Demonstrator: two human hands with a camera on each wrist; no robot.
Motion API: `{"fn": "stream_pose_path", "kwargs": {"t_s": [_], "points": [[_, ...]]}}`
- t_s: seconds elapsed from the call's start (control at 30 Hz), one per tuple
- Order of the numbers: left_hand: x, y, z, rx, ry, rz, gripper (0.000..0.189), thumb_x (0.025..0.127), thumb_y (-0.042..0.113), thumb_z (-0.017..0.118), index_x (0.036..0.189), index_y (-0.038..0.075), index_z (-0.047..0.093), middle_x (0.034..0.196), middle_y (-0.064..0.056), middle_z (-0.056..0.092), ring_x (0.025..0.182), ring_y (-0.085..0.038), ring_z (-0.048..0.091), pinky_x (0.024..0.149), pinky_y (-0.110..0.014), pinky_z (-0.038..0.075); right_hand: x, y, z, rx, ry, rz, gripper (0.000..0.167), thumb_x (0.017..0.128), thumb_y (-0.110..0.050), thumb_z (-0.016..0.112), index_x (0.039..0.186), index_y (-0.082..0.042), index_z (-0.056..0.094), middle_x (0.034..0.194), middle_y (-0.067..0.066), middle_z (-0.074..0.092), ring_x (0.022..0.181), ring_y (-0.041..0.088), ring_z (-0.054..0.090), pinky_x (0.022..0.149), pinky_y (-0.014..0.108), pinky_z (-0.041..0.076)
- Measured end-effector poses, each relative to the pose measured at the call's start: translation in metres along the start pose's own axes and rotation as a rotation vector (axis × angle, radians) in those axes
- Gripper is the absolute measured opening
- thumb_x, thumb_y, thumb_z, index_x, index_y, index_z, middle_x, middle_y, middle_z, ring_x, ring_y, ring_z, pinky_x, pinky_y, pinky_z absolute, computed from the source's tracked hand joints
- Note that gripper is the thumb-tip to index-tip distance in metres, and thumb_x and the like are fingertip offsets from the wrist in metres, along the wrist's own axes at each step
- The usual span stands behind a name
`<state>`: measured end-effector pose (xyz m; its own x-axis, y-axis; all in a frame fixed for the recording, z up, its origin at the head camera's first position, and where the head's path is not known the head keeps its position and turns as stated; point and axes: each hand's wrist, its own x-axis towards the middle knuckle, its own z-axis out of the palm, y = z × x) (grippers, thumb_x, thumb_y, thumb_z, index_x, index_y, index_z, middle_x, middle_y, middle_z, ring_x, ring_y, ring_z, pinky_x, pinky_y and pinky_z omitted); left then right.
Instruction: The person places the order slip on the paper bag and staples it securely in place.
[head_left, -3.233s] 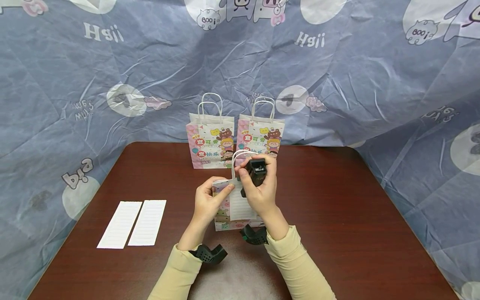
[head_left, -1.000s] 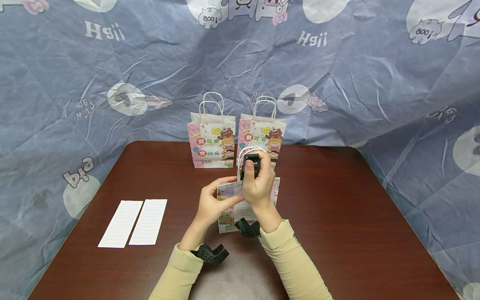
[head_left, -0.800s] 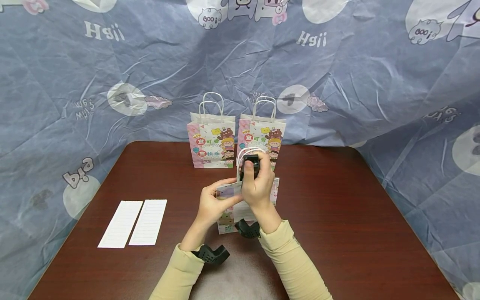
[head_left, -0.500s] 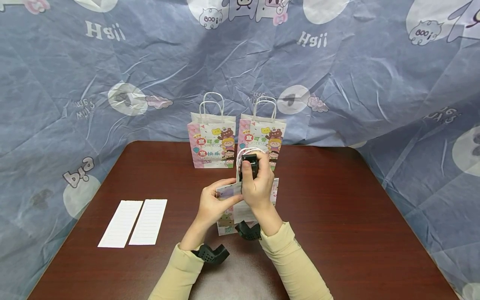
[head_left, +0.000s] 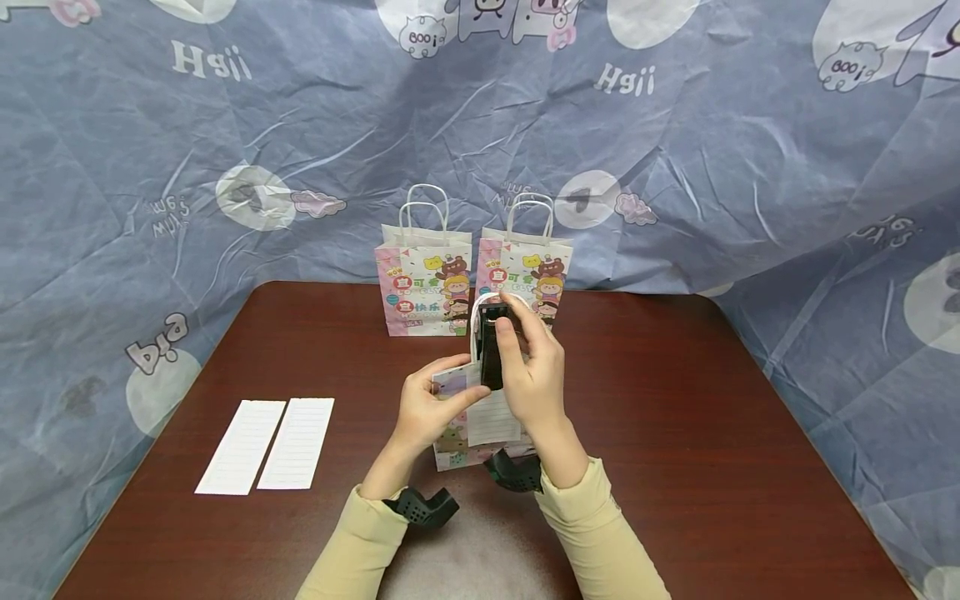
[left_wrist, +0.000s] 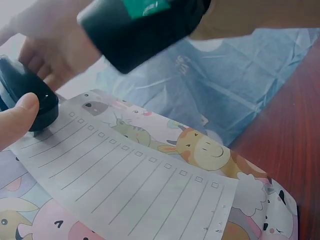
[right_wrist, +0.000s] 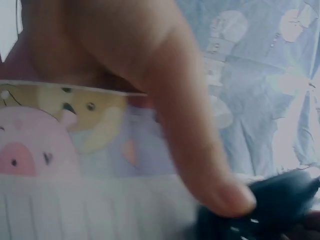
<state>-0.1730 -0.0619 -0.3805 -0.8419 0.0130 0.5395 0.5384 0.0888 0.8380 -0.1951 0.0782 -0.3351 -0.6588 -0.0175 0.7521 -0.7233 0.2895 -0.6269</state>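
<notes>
Shifted toward three o'clock since half a second ago, the right hand (head_left: 536,379) grips a black stapler (head_left: 491,360), more of which now shows. The left hand (head_left: 429,407) pinches the front bag (head_left: 451,442) by its rim, thumb near the stapler's six-o'clock end. One lined slip (head_left: 492,422) lies against that bag's face. From it, loose slips (head_left: 242,447) lie at nine o'clock; one upright bag (head_left: 420,287) stands at eleven, another (head_left: 512,287) just past twelve.
</notes>
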Motion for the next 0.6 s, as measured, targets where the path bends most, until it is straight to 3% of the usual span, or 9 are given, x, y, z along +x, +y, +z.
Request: {"fn": "stream_pose_path", "kwargs": {"t_s": [0.07, 0.17, 0.27, 0.37, 0.43, 0.6], "points": [[0.000, 0.000, 0.000, 0.001, 0.008, -0.002, 0.039, 0.071, -0.007, 0.077, 0.107, -0.012, 0.064, 0.105, -0.024, 0.065, 0.051, 0.000, 0.039, 0.041, -0.017, 0.029, 0.000, -0.002, -0.005, 0.018, 0.028, -0.002, 0.040, 0.098, -0.027, 0.051, 0.125, 0.001, 0.058, 0.117, 0.014, 0.062, 0.099, 0.021, 0.063, 0.078, 0.033, 0.052], [0.001, 0.000, 0.000, 0.001, 0.015, -0.009, 0.039, 0.071, -0.006, 0.077, 0.107, -0.011, 0.064, 0.105, -0.023, 0.065, 0.067, -0.005, 0.049, 0.044, -0.017, 0.033, 0.000, -0.001, -0.013, 0.119, 0.089, -0.007, 0.030, 0.094, -0.016, 0.058, 0.115, 0.006, 0.062, 0.109, 0.016, 0.065, 0.094, 0.023, 0.065, 0.075, 0.030, 0.053], [0.001, 0.001, 0.000, 0.000, 0.008, -0.014, 0.039, 0.071, -0.006, 0.077, 0.107, -0.011, 0.064, 0.105, -0.023, 0.065, 0.057, -0.001, 0.043, 0.043, -0.017, 0.031, -0.001, 0.004, -0.021, 0.247, 0.175, -0.007, 0.029, 0.091, -0.013, 0.063, 0.106, 0.011, 0.061, 0.098, 0.017, 0.067, 0.088, 0.023, 0.066, 0.073, 0.027, 0.053], [0.001, 0.000, -0.001, -0.001, 0.000, -0.011, 0.039, 0.071, -0.006, 0.077, 0.108, -0.011, 0.064, 0.106, -0.024, 0.065, 0.045, 0.001, 0.027, 0.041, -0.016, 0.026, -0.004, 0.015, -0.028, 0.336, 0.237, 0.009, 0.035, 0.089, -0.017, 0.066, 0.106, 0.012, 0.058, 0.097, 0.013, 0.065, 0.092, 0.021, 0.064, 0.081, 0.028, 0.050], [0.000, 0.000, -0.001, 0.000, -0.002, -0.010, 0.039, 0.071, -0.006, 0.077, 0.108, -0.011, 0.063, 0.106, -0.024, 0.065, 0.044, 0.001, 0.023, 0.041, -0.016, 0.024, -0.007, 0.024, -0.033, 0.364, 0.231, 0.037, 0.040, 0.087, -0.019, 0.069, 0.111, 0.010, 0.056, 0.101, 0.010, 0.064, 0.098, 0.020, 0.061, 0.088, 0.029, 0.046], [-0.001, 0.001, -0.001, 0.000, -0.006, -0.025, 0.040, 0.072, -0.005, 0.077, 0.108, -0.011, 0.064, 0.107, -0.023, 0.065, 0.046, -0.001, 0.027, 0.041, -0.017, 0.025, -0.015, 0.049, -0.039, 0.473, 0.104, 0.100, 0.057, 0.084, -0.024, 0.073, 0.126, 0.003, 0.046, 0.113, 0.009, 0.060, 0.107, 0.021, 0.057, 0.094, 0.033, 0.042]]}}
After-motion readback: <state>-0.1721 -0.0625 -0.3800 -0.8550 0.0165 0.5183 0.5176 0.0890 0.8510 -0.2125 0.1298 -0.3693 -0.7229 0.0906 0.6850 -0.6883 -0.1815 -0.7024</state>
